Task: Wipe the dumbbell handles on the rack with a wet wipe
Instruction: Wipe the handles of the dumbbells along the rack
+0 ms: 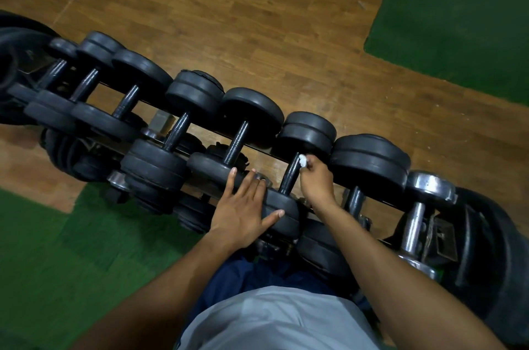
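Note:
Several black dumbbells lie side by side on a dark rack [200, 127] that runs from upper left to lower right. My right hand [316, 180] pinches a small white wet wipe [302, 161] and presses it against the upper end of one dark handle [289, 178]. My left hand [244, 208] lies flat, fingers spread, on the near weight plate [282, 213] of that same dumbbell. A neighbouring handle [236, 142] stands to the left, another [355, 200] to the right.
A chrome dumbbell [420, 198] and a big black plate [492, 258] sit at the rack's right end. More dumbbells rest on a lower tier [160, 195]. Wooden floor [229, 20] lies beyond, with green mats [458, 20] at the top right and at the lower left [57, 263].

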Available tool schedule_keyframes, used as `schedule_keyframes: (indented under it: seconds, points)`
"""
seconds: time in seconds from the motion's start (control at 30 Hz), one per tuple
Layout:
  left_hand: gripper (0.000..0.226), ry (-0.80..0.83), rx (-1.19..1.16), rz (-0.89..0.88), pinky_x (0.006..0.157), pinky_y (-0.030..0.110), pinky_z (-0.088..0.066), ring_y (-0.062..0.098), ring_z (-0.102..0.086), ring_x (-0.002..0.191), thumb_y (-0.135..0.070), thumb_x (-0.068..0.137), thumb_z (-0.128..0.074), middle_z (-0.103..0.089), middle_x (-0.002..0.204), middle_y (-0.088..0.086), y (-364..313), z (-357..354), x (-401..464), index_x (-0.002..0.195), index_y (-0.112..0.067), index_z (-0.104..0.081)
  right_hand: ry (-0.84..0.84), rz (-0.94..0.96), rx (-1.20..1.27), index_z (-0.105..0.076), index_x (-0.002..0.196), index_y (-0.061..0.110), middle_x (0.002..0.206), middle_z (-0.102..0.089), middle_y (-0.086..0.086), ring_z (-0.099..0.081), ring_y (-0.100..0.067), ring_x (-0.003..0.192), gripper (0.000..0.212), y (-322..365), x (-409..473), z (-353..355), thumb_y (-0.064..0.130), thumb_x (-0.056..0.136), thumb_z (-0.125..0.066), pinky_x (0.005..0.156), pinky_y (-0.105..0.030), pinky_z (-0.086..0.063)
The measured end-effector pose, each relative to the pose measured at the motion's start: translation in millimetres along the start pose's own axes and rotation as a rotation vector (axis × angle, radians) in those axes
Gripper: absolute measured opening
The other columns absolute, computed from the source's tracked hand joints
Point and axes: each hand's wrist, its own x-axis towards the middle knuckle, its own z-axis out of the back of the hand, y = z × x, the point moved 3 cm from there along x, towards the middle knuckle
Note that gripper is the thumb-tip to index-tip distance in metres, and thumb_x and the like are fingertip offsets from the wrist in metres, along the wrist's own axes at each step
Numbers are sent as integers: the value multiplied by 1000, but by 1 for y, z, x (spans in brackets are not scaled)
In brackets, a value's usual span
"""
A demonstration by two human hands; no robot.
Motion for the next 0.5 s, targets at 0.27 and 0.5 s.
schedule_keyframes:
  seconds: [0.27,0.5]
  points:
    - [100,14,-5,-3,122,57,17,18,5,159,-78,96,4,-25,170,6,0,0,1,162,-8,-22,-130,392,-430,-48,144,6,140,-52,-15,-48,-31,127,52,12,-10,-6,5,92,-48,111,-40,-39]
    - [101,21,-5,1,123,57,15,18,7,159,-79,96,4,-25,170,6,1,0,2,162,-7,-23,-106,105,-93,-56,134,16,122,-52,-7,-55,-24,108,43,8,-8,-13,9,92,-51,88,-27,-42]
